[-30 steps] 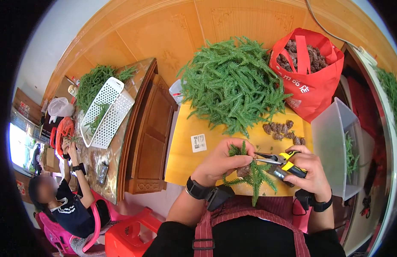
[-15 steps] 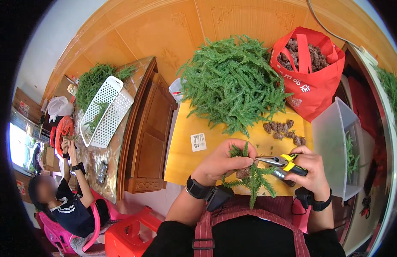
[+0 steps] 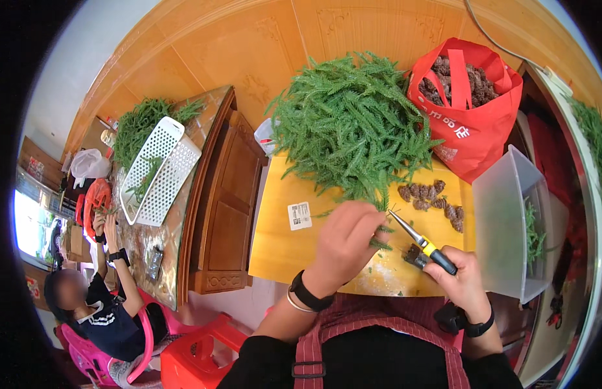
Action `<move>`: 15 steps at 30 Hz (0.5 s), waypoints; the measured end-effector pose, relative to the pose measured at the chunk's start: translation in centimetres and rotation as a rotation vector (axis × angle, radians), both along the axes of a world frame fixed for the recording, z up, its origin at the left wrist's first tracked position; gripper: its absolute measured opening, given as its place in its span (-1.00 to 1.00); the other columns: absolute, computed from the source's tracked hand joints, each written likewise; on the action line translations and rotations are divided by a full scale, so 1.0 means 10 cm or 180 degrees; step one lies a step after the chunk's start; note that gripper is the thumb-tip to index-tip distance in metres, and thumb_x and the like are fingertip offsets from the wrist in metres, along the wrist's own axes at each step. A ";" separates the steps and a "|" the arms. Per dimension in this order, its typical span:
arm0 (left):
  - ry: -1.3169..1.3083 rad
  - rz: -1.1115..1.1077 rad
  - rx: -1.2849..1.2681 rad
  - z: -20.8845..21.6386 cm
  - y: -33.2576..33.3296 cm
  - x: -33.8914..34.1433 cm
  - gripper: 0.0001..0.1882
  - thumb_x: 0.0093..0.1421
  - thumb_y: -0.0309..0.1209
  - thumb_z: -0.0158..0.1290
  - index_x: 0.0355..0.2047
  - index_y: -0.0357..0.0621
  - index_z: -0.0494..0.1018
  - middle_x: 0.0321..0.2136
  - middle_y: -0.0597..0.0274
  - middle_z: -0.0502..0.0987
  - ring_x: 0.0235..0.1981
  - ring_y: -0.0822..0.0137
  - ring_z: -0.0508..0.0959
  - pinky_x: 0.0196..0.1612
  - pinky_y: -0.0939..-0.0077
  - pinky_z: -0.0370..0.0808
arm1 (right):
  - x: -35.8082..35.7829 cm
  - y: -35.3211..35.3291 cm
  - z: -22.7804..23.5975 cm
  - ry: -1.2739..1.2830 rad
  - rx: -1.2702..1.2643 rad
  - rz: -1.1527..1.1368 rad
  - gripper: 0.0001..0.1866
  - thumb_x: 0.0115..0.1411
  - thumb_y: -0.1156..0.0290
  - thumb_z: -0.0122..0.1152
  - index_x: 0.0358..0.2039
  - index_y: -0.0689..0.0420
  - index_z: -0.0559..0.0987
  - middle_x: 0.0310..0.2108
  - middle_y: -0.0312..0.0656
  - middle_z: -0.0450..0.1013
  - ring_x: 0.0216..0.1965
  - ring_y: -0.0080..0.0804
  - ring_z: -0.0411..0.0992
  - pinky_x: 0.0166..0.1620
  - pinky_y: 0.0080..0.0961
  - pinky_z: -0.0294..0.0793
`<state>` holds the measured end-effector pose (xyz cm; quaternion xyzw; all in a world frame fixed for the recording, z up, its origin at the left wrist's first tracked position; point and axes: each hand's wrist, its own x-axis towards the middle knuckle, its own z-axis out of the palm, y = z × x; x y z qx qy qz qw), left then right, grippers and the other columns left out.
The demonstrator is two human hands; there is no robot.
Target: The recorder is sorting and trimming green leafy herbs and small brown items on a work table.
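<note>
My left hand (image 3: 346,245) is closed around an artificial pine sprig, mostly hidden behind the fingers. Green tips and thin wire ends stick out on its right side. In my right hand (image 3: 462,280) is a pair of needle-nose pliers (image 3: 431,249) with yellow and black handles. Their pointed jaws lie close to the wire ends; whether they touch is unclear. A small dark object (image 3: 414,255) rests beside the pliers. Beyond my hands, several brown pine cones (image 3: 438,203) lie on the yellow tabletop (image 3: 275,240), in front of a big heap of green sprigs (image 3: 353,123).
A red bag (image 3: 469,136) full of pine cones stands back right. To the right is a clear plastic bin (image 3: 502,227) with some greenery. Leftward, another table holds a white perforated basket (image 3: 161,175); a person (image 3: 113,318) sits there. A red stool (image 3: 200,353) stands between.
My left hand has turned over, knuckles up, and moved slightly farther away with the sprig. The pliers have swung to point up and left, and my right hand has shifted nearer me.
</note>
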<state>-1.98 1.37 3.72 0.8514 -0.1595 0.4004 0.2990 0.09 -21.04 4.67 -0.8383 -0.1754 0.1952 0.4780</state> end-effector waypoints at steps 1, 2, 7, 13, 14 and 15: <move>0.0154 0.0013 -0.0399 -0.02 -0.02 0.01 -0.81 -0.15 -0.62 0.17 -0.47 -0.23 0.44 -0.52 0.13 0.44 -0.49 0.24 0.46 -0.42 0.50 0.41 | 0.00 0.00 -0.02 -0.0001 -0.0004 -0.0012 -0.78 -0.08 0.36 0.32 -0.52 0.22 0.50 -0.71 -0.20 0.21 -0.63 -0.49 0.21 -0.57 -0.54 0.14; 0.0313 0.0028 -0.0794 -0.02 -0.03 0.01 -0.82 -0.15 -0.62 0.16 -0.48 -0.24 0.44 -0.52 0.15 0.45 -0.48 0.28 0.46 -0.41 0.51 0.41 | 0.00 -0.01 -0.05 0.0061 0.0220 0.0003 -0.79 -0.08 0.36 0.31 -0.50 0.21 0.51 -0.70 -0.20 0.23 -0.60 -0.46 0.24 -0.53 -0.52 0.18; 0.1417 -0.0730 -0.1840 -0.02 0.07 -0.02 -0.89 -0.08 -0.64 0.11 -0.49 -0.25 0.44 -0.50 0.25 0.45 -0.48 0.41 0.44 -0.42 0.62 0.35 | 0.09 0.00 -0.03 -0.0855 0.0351 0.0344 -0.77 -0.11 0.33 0.32 -0.45 0.17 0.54 -0.65 -0.18 0.30 -0.48 -0.30 0.32 -0.31 -0.43 0.33; 0.2527 -0.1584 -0.2829 0.03 0.17 -0.05 -0.96 0.00 -0.63 0.06 -0.52 -0.27 0.42 -0.50 0.31 0.42 -0.54 0.55 0.38 -0.49 0.74 0.28 | 0.19 0.00 0.00 -0.1403 0.0300 0.0815 -0.73 -0.14 0.27 0.34 -0.46 0.16 0.55 -0.63 -0.17 0.33 -0.43 -0.19 0.34 -0.10 -0.30 0.32; 0.2687 -0.1770 -0.2929 0.03 0.18 -0.05 -0.97 0.01 -0.62 0.05 -0.52 -0.27 0.42 -0.51 0.31 0.41 -0.56 0.57 0.37 -0.51 0.76 0.27 | 0.21 0.00 0.00 -0.1372 0.0324 0.0875 -0.72 -0.16 0.28 0.34 -0.52 0.20 0.51 -0.61 -0.16 0.34 -0.34 -0.16 0.34 -0.13 -0.31 0.31; 0.2687 -0.1770 -0.2932 0.04 0.19 -0.05 -0.97 0.01 -0.62 0.05 -0.52 -0.27 0.42 -0.51 0.31 0.41 -0.56 0.57 0.37 -0.51 0.76 0.27 | 0.22 -0.01 -0.01 -0.1339 0.0348 0.0934 -0.70 -0.18 0.28 0.35 -0.58 0.23 0.48 -0.59 -0.15 0.35 -0.26 -0.13 0.34 -0.16 -0.32 0.29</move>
